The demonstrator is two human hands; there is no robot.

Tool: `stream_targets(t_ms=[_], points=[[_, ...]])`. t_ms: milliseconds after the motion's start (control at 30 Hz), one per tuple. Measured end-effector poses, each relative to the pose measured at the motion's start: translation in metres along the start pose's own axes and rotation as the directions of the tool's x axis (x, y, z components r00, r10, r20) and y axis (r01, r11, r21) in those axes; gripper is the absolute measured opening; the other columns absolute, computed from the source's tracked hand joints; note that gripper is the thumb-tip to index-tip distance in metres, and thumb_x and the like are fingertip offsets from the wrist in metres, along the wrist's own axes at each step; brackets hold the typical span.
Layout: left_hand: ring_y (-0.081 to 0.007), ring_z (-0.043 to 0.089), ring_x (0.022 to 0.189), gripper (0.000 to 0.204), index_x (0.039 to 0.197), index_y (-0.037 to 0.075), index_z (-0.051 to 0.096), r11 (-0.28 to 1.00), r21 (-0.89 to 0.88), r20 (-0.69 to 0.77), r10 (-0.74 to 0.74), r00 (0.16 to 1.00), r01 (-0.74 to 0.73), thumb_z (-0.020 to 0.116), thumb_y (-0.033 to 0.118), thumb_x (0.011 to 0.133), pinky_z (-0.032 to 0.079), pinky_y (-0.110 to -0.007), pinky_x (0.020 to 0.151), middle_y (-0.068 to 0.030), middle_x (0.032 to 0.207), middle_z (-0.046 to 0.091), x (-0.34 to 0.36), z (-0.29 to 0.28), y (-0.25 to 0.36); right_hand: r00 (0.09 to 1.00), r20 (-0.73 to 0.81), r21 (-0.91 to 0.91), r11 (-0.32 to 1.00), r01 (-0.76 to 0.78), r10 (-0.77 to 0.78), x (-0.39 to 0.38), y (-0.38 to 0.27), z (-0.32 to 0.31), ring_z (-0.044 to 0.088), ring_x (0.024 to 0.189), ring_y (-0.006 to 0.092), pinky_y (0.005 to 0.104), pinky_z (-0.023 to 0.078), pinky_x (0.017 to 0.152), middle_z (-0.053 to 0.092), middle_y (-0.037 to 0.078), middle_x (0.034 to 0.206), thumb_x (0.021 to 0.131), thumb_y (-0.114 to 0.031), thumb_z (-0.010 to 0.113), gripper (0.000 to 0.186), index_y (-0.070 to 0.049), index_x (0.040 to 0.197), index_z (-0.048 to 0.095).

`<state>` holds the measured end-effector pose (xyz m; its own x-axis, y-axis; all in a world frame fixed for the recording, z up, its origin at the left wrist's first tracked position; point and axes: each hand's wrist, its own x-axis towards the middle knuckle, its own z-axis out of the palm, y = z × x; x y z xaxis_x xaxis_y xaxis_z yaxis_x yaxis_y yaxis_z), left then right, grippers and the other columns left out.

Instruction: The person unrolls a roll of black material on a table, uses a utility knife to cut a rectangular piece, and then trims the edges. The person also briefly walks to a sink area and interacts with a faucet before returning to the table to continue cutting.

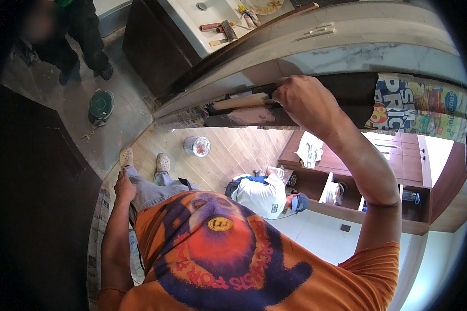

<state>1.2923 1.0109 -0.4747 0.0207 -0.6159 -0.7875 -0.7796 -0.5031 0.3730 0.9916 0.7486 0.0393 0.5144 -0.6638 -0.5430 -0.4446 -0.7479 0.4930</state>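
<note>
Two bare hands to manage, with only one at work. Right hand [307, 98] against the long dark brown strip [359, 101], just beside two pale, filler-like patches: an upper tan streak [242, 102] and a lower pinkish smear [251, 116]. Grip curled in tightly, knuckles outward; impossible to make out any tool or pad inside, with the fingertips hidden. Left hand [125, 187] down by the light grey trousers [166, 191], apparently with nothing in it; finger spread too unclear to call.

Judging from the patches, best to work along the length of the strip in light, even strokes, feathering the pale edges into the dark surface rather than leaving ridges. Stay off the colourful printed paper masking [425, 106] at the right end and the grey newsprint masking [184, 118] at the left; likely to tear under a careless drag. Spare the grey-white marbled band [342, 55] just above. With elbow raised and wrist bent, press gently and move from the shoulder. Consider bringing the left hand up to feel for bumps.
</note>
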Motion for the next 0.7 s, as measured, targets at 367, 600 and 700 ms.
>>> stream_targets(t_ms=[367, 600, 700], points=[[-0.0413, 0.048, 0.152, 0.085, 0.172, 0.005, 0.026, 1.000, 0.007, -0.032, 0.029, 0.999, -0.029, 0.065, 0.009, 0.096, 0.044, -0.050, 0.122, -0.0257, 0.171, 0.039, -0.005, 0.008, -0.009, 0.998, 0.053, -0.060, 0.998, 0.027, -0.024, 0.011, -0.010, 0.009, 0.081, 0.089, 0.0276, 0.0368, 0.064, 0.079, 0.081, 0.011, 0.087, 0.095, -0.011, 0.067, 0.017, -0.012, 0.088, 0.082], [-0.0407, 0.048, 0.152, 0.085, 0.172, 0.005, 0.025, 0.999, -0.023, -0.060, 0.026, 0.998, -0.028, 0.065, 0.011, 0.098, 0.045, -0.051, 0.122, -0.0254, 0.171, 0.039, -0.007, 0.009, -0.020, 0.997, 0.080, 0.137, 0.990, -0.030, 0.019, 0.017, -0.001, 0.013, 0.076, 0.087, 0.0372, 0.0463, 0.063, 0.081, 0.075, 0.015, 0.084, 0.086, -0.003, 0.067, 0.012, -0.008, 0.082, 0.078], [-0.0407, 0.049, 0.152, 0.085, 0.173, 0.006, 0.024, 0.999, -0.051, -0.043, -0.015, 0.999, 0.013, 0.065, 0.011, 0.097, 0.045, -0.051, 0.122, -0.0255, 0.171, 0.039, -0.010, 0.013, -0.024, 0.997, 0.076, 0.175, 0.984, -0.022, 0.009, 0.013, 0.007, 0.004, 0.075, 0.086, 0.0381, 0.0487, 0.061, 0.079, 0.075, 0.015, 0.085, 0.083, 0.000, 0.068, 0.011, -0.008, 0.081, 0.076]])
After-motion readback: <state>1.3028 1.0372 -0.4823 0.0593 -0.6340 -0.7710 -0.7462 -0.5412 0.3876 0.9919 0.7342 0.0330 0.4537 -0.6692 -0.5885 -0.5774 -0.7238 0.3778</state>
